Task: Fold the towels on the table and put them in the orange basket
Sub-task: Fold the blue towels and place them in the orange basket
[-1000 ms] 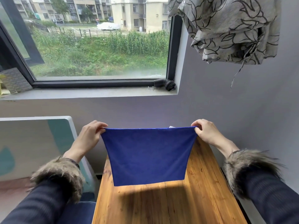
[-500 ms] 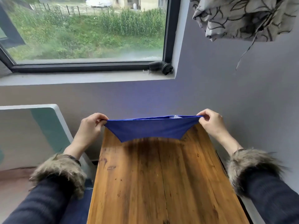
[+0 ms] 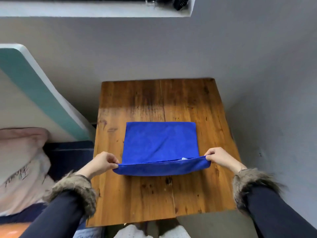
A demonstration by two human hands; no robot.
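Note:
A blue towel [image 3: 160, 143] lies spread on the wooden table [image 3: 137, 191], its near edge lifted a little off the wood. My left hand [image 3: 101, 163] pinches the near left corner. My right hand [image 3: 221, 158] pinches the near right corner. A small white tag shows at the near edge by my right hand. An orange patch [image 3: 12, 230] at the bottom left corner may be the basket; most of it is out of view.
A grey wall closes the table's far and right sides. A white and teal board [image 3: 34, 93] leans at the left. A pale pink cloth [image 3: 20, 169] lies on a dark blue seat left of the table. A window sill [image 3: 96, 11] runs along the top.
The towel hung in the air between my hands, then came down flat onto the table. My hands drew toward me, and the view tipped down from the window to the tabletop.

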